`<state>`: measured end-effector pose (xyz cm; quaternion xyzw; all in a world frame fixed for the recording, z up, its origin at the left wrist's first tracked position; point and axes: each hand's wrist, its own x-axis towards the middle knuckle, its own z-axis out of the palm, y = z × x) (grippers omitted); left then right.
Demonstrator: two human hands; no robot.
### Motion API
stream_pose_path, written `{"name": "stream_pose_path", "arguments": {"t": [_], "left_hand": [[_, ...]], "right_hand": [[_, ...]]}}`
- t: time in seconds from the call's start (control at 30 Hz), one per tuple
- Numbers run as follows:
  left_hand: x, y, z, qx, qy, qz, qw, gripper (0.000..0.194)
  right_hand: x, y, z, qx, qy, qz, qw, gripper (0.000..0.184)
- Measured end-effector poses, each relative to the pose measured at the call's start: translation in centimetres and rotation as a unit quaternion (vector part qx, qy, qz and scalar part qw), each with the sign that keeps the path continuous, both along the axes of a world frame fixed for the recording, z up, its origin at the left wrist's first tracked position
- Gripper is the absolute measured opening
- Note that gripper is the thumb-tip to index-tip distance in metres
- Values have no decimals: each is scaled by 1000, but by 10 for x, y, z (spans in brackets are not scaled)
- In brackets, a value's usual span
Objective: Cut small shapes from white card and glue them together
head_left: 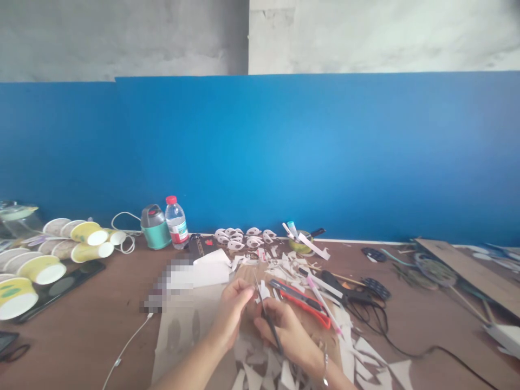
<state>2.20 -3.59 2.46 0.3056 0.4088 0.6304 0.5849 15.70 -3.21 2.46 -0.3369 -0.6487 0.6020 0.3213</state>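
Note:
My right hand [290,330] is closed around the dark handle of a pair of scissors [273,331], whose thin blades point up and away from me. Just left of the blades, my left hand [232,310] has its thumb and fingers pinched together; what lies between them is too small to make out. A white bit of paper [263,290] shows right beside the blades. Beneath both hands is a brown board [195,314] strewn with white paper scraps [252,376]. An orange and black utility knife [303,304] lies to the right.
White curved paper cutouts [235,245] are grouped at the back. Paper cups [43,269] lie on their sides at left, near a water bottle [177,225] and a teal-based container [156,230]. A black glue gun [349,292] trails its cord rightward. A blue partition [284,151] bounds the table.

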Motion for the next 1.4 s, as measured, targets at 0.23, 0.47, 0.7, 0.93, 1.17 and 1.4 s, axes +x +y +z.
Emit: {"name": "stream_pose_path", "arguments": {"t": [0.23,0.47,0.7,0.93,1.17,1.4], "left_hand": [[-1,0,-2,7,11,1,1000,23],[-1,0,-2,10,19,-11,1000,23],[-1,0,0,2,14,-9,1000,24],[-1,2,-3,-2,2,-5,1000,26],[-2,1,-2,13,-11,-22,1000,23],[-2,1,-3,8,13,-48,999,23]], "right_hand": [[2,2,-6,14,5,3,1000,3],[3,2,-5,18,-8,11,1000,6],[2,2,-4,26,-8,15,1000,11],[1,4,-8,49,-1,-8,999,19],[1,4,-8,27,-2,-22,999,18],[1,6,-13,23,6,-43,999,16]]}}
